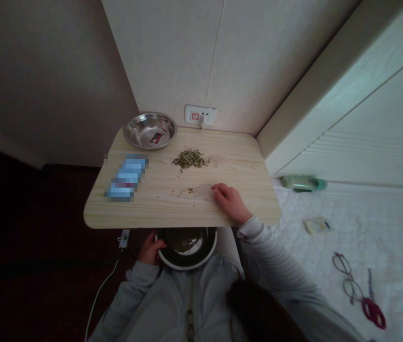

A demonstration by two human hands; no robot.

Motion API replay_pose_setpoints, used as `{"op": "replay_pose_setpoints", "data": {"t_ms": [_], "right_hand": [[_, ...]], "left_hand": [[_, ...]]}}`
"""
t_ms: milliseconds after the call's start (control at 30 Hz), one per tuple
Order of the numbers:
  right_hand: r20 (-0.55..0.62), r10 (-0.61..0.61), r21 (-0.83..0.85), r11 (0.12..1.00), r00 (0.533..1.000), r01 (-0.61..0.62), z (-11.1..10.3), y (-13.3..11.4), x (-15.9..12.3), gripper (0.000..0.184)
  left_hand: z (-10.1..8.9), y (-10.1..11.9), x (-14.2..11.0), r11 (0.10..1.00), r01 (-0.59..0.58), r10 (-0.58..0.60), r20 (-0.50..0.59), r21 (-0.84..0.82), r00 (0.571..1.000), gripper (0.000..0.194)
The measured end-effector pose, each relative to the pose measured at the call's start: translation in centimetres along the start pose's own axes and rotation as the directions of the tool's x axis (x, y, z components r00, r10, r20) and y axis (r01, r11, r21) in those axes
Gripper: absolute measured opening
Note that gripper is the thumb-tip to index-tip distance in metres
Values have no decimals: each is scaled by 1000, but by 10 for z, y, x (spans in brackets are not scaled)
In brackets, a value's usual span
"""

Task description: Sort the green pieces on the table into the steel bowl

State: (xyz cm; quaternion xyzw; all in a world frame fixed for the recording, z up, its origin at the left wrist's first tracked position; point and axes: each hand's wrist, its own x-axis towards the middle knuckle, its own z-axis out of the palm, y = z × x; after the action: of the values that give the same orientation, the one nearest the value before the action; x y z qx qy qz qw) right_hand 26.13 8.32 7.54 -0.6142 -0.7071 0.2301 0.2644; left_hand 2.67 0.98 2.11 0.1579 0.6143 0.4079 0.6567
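Observation:
My left hand (150, 249) grips the left rim of a bowl (187, 267) with a pale rim, held at my lap under the table's front edge. Small green beans (185, 243) lie inside the bowl. On the table my right hand (230, 203) has its fingers closed on a clear, thin piece (203, 191), low over the wood; its exact kind does not show. A few loose beans (190, 190) lie just left of that piece. Farther back is a spread pile of green beans (190, 159), with pale crumbs beside it on the right.
A shiny steel bowl (137, 135) stands at the table's back left corner. A blurred-out phone-like object (127, 178) lies in front of it. Behind the table is a wall socket (200, 115). On the white bed are a green bottle (303, 183), glasses (343, 266) and a red-handled tool (373, 312).

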Motion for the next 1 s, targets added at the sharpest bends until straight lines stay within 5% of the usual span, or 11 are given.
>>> {"op": "replay_pose_setpoints", "data": {"t_ms": [233,1000], "right_hand": [[-52,18,50,999,998,-15,3,0,6,25],[90,-127,-20,991,988,129,5,-9,-4,24]], "left_hand": [[-1,-1,2,1000,-8,8,-6,-20,1000,33],[-2,-3,3,1000,-16,16,6,-15,1000,30]]}}
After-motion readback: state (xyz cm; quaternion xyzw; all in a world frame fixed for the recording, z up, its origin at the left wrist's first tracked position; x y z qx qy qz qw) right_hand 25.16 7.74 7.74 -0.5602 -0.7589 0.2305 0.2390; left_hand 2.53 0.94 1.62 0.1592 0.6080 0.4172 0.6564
